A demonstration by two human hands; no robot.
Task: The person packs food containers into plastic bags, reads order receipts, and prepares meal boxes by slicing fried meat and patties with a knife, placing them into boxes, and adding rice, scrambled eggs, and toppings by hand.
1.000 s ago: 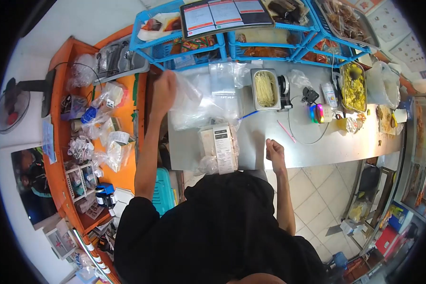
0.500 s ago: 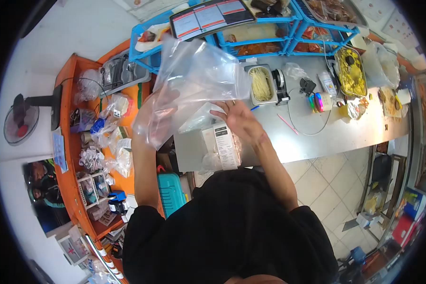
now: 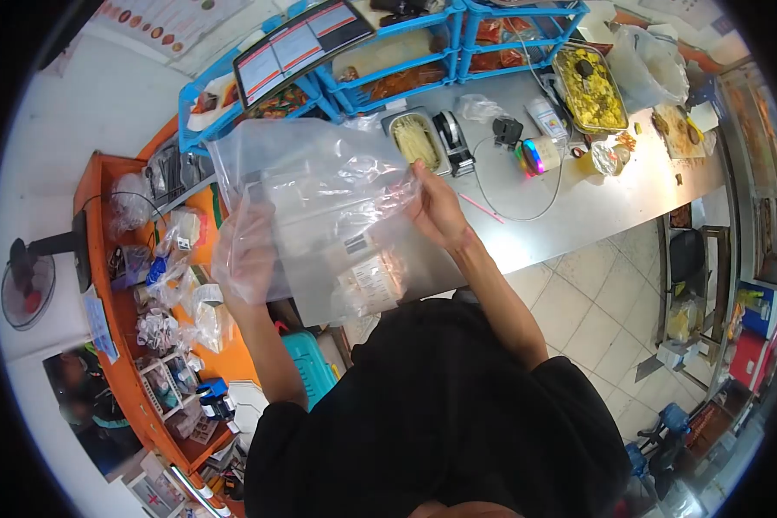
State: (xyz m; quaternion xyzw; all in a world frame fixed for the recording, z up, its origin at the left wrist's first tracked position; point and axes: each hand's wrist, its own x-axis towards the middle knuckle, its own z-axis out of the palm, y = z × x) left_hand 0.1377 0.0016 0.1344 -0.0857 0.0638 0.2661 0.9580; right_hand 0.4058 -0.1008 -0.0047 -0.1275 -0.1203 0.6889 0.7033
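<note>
A large clear plastic bag [image 3: 319, 181] is spread between my hands above the steel counter. My right hand [image 3: 440, 210] pinches its right edge between thumb and fingers. At the opposite side, my left hand [image 3: 249, 250] grips the bag and shows blurred through the film; I cannot tell whether its fingers are inside or behind it. Below the bag, near the counter's front edge, lies a wrapped packet with a printed receipt [image 3: 369, 283] on it, partly veiled by the plastic.
Beyond the bag are a metal tray of pale shreds [image 3: 416, 141], a tape dispenser [image 3: 454, 142] and a tray of yellow food [image 3: 589, 91]. A tablet [image 3: 302, 47] leans against blue racks [image 3: 397, 73]. Orange shelving [image 3: 104, 207] stands at left; a teal crate [image 3: 309, 367] sits below.
The bag has come down and been spread wider over the packet. My right hand, open before, now pinches the bag's edge. The camera view has turned somewhat.
</note>
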